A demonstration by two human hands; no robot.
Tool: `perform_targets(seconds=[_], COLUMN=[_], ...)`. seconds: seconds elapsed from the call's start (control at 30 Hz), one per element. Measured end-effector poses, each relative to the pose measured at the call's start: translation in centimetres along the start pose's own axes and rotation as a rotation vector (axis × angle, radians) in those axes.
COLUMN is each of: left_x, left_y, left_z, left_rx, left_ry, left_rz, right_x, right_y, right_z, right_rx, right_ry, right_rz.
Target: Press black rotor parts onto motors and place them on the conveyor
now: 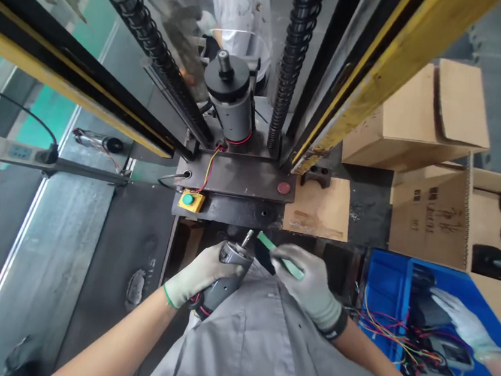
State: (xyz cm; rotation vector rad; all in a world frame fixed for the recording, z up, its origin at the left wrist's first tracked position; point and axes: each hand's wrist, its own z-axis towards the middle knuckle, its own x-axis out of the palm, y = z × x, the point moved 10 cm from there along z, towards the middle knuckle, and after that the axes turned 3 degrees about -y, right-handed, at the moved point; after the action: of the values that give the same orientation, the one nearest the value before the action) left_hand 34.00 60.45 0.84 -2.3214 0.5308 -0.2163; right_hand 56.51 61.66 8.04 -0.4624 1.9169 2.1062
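Two gloved hands work close to your chest in the head view: your left hand [199, 273] wraps fully around a smooth grey cylindrical motor [226, 273], shaft tip just beyond your fingertips, while your right hand [312, 285] pinches a thin green tool [279, 255], its end near that shaft. One motor [229, 98] already stands in the steel press [238, 177] beyond your fingers; the one you hold seems not yet seated. Right of your right fingers, another person's gloved hand [465, 324] reaches into a blue plastic bin [384, 288].
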Motion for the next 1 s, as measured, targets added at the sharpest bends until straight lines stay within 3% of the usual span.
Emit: perform_targets(seconds=[0.1, 0.17, 0.33, 0.43, 0.5, 0.57, 0.67, 0.77, 0.83, 0.9, 0.93, 1.0], left_x=[0.0, 0.0, 0.0, -0.2, -0.3, -0.6, -1.5, -2.9, -4.0, -5.0, -5.6, -6.8], left_y=[0.1, 0.4, 2.1, 2.1, 1.9, 2.2, 4.1, 6.3, 7.2, 7.9, 8.3, 9.0], left_z=[-0.4, -0.5, -0.6, -1.2, -1.9, -2.5, -3.0, -3.0, -3.2, -3.7, -4.1, -4.9], left_rx=[0.009, 0.02, -0.007, 0.0, 0.023, 0.042, 0.039, 0.046, 0.049, 0.034, 0.023, 0.009], left_ry=[-0.01, -0.014, -0.031, -0.06, -0.07, -0.087, -0.119, -0.143, -0.15, -0.152, -0.154, -0.175], left_rz=[-0.052, -0.093, -0.209, -0.201, -0.202, -0.201, -0.19, -0.226, -0.26, -0.294, -0.311, -0.342], right_x=[-3.9, -6.7, -10.8, -12.6, -13.1, -13.4, -14.8, -14.0, -10.5, -5.1, -2.0, 2.5], right_y=[-2.5, -6.1, -19.2, -25.9, -28.2, -28.8, -26.9, -21.3, -15.6, -8.5, -4.4, 2.8], right_z=[-1.1, -1.2, 1.4, 4.1, 5.7, 6.7, 6.7, 5.2, 4.7, 5.7, 7.1, 11.8], right_rx=[0.069, 0.126, 0.144, 0.145, 0.128, 0.097, 0.023, -0.086, -0.119, -0.12, -0.146, -0.174], right_ry=[-0.089, -0.115, 0.061, 0.043, 0.027, 0.003, -0.138, -0.241, -0.19, -0.083, -0.032, -0.09], right_rz=[-0.101, -0.223, -0.449, -0.493, -0.481, -0.473, -0.476, -0.432, -0.311, -0.172, -0.13, -0.101])
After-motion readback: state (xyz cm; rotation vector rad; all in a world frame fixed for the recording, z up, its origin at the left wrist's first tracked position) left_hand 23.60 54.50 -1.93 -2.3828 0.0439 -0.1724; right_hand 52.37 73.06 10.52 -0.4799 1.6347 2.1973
